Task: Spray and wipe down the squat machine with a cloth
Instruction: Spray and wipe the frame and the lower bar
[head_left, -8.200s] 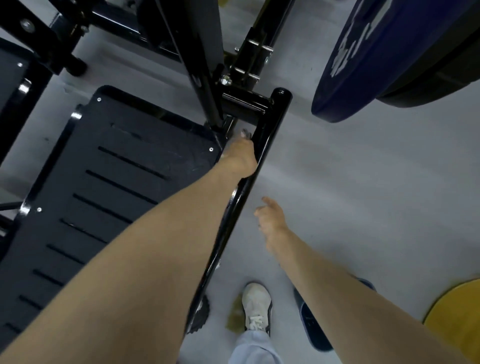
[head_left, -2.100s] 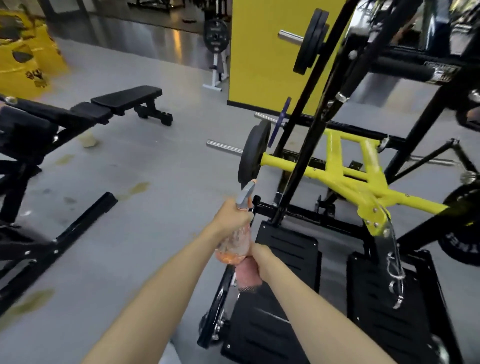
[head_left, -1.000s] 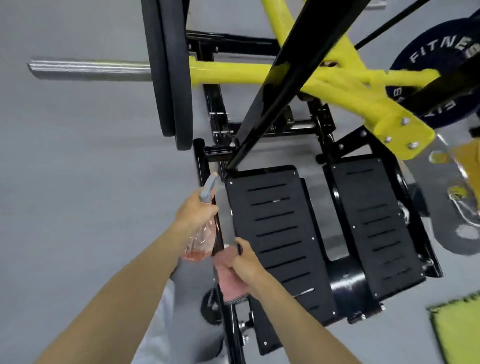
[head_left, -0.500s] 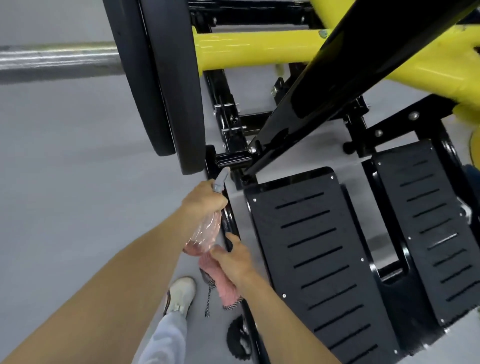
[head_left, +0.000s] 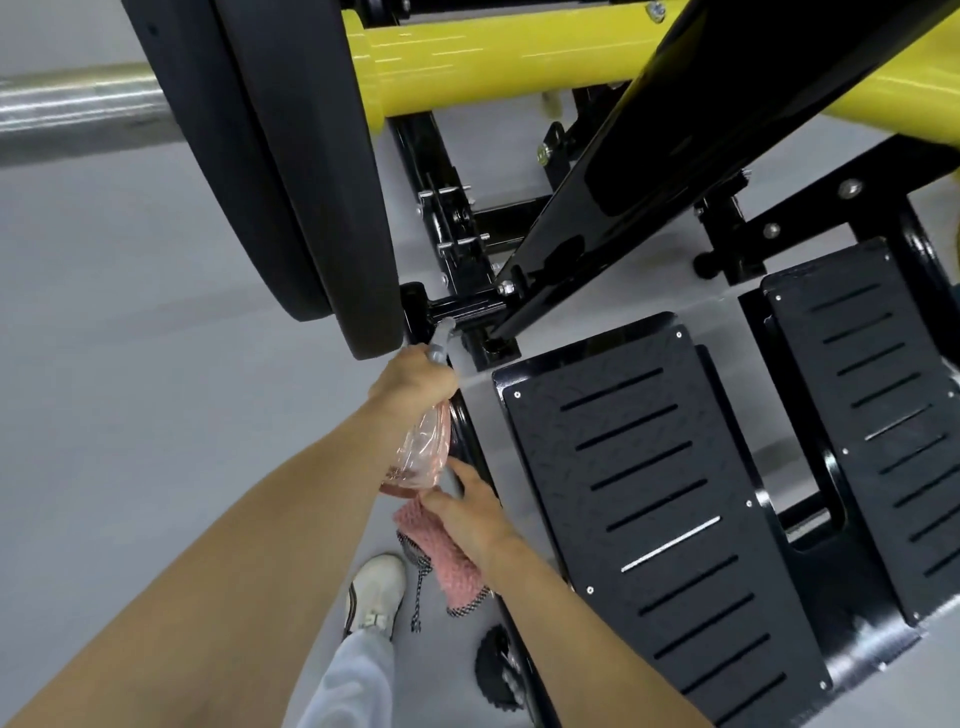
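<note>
The left hand (head_left: 413, 384) is wrapped around the neck of a clear spray bottle (head_left: 422, 449) holding pinkish liquid. Its nozzle aims at the bolted joint where the black side rail (head_left: 470, 431) of the squat machine (head_left: 649, 171) meets the slanted upright. The right hand (head_left: 470, 512) grips a pink cloth (head_left: 441, 553) low beside that rail, with one finger stretched up near the bottle's base. The likeliest slip is overspray: the nozzle sits just beside the hanging weight plates (head_left: 291, 171), so mist could land on them or drift onto the grey floor (head_left: 130, 415) near the white shoe (head_left: 376, 587), leaving a slick patch underfoot. Liquid could also pool on the slotted foot plate (head_left: 649, 493) if the cloth does not follow promptly. The cloth's loose checkered edge dangles and might snag on the rail hardware.
</note>
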